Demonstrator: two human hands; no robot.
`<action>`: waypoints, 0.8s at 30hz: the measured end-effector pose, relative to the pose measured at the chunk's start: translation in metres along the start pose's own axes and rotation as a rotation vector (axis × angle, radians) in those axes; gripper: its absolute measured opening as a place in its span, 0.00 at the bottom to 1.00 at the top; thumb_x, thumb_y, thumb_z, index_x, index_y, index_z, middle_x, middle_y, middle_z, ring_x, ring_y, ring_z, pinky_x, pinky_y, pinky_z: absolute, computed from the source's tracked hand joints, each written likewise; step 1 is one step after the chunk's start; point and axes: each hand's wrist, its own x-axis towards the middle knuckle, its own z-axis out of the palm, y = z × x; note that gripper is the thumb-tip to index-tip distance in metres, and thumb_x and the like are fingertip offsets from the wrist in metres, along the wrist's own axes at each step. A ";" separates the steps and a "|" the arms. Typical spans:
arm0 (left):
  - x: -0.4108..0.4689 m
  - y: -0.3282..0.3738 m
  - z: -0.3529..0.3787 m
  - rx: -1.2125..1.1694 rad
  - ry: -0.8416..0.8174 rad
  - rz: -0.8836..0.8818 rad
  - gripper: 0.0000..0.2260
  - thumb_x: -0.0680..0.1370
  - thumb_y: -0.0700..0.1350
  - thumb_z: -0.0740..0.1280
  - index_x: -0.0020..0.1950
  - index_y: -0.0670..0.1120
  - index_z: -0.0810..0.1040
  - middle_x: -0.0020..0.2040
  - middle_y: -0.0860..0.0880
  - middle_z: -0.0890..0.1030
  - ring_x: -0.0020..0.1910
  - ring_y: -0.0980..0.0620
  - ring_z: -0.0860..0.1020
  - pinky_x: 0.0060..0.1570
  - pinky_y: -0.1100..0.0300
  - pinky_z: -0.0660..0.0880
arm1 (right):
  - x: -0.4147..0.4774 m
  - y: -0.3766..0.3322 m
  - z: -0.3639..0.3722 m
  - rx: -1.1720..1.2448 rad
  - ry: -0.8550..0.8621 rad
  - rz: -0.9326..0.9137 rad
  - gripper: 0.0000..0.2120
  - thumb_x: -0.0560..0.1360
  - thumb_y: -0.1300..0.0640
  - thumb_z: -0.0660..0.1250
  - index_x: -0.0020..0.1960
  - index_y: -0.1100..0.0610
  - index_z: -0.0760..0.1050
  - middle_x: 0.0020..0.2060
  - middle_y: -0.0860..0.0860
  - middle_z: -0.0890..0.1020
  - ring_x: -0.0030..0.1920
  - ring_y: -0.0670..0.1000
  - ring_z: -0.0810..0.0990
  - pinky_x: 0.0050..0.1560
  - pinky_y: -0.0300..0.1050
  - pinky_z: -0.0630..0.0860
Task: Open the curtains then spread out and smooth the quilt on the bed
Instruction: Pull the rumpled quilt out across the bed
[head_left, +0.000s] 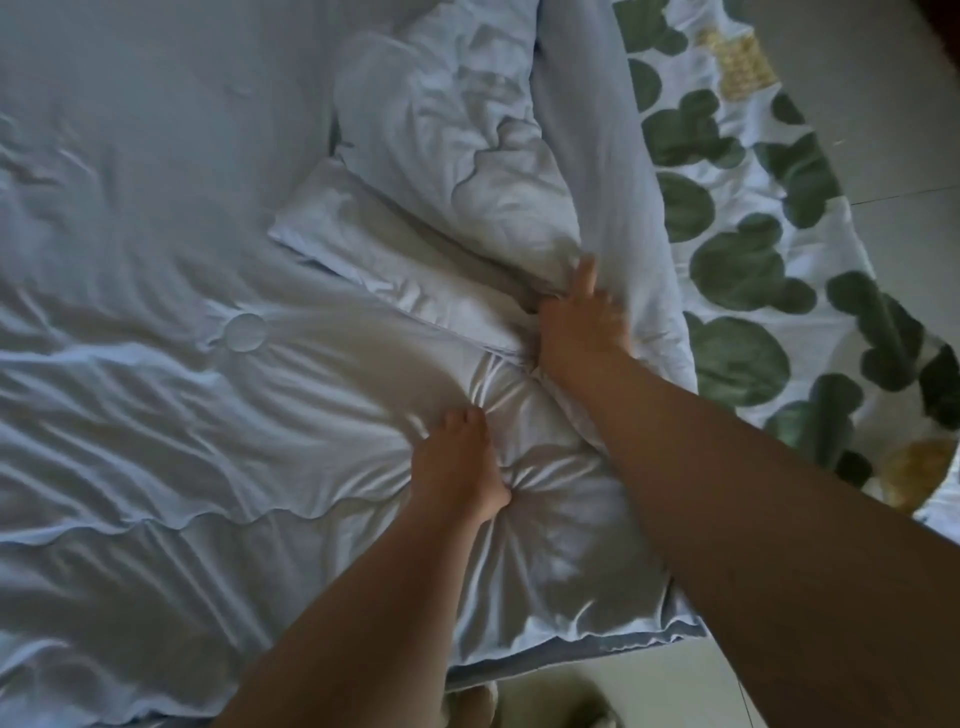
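Observation:
A pale blue-white quilt (171, 374) covers most of the bed, wrinkled and with a corner folded back near the middle. My left hand (457, 462) pinches a bunch of the quilt, and creases radiate from the grip. My right hand (576, 317) is closed on a folded edge of the quilt beside a rumpled heap (457, 130) of the same fabric. No curtains are in view.
A white sheet with green round-leaf and yellow prints (769, 249) hangs over the bed's right side. Pale tiled floor (893, 104) lies to the right and at the bottom edge (649, 686), below the quilt's near hem.

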 end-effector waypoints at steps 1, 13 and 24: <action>0.001 0.003 0.000 0.012 -0.011 -0.007 0.32 0.68 0.50 0.74 0.67 0.44 0.64 0.65 0.46 0.69 0.63 0.46 0.73 0.57 0.53 0.72 | 0.000 0.007 -0.004 0.038 -0.047 -0.033 0.17 0.81 0.56 0.56 0.69 0.55 0.68 0.71 0.62 0.61 0.67 0.63 0.68 0.63 0.54 0.69; -0.038 0.039 0.026 0.038 0.114 -0.176 0.31 0.72 0.53 0.68 0.70 0.45 0.62 0.66 0.45 0.68 0.64 0.43 0.69 0.60 0.49 0.72 | -0.078 0.257 -0.007 0.389 0.062 0.720 0.21 0.75 0.59 0.64 0.66 0.63 0.66 0.65 0.66 0.71 0.64 0.67 0.72 0.64 0.59 0.69; -0.105 0.131 0.079 0.028 0.067 -0.089 0.53 0.60 0.68 0.69 0.76 0.47 0.50 0.75 0.44 0.56 0.73 0.42 0.58 0.68 0.43 0.63 | -0.148 0.212 0.034 0.031 0.059 -0.298 0.45 0.70 0.47 0.67 0.78 0.56 0.44 0.76 0.60 0.48 0.77 0.61 0.46 0.75 0.56 0.43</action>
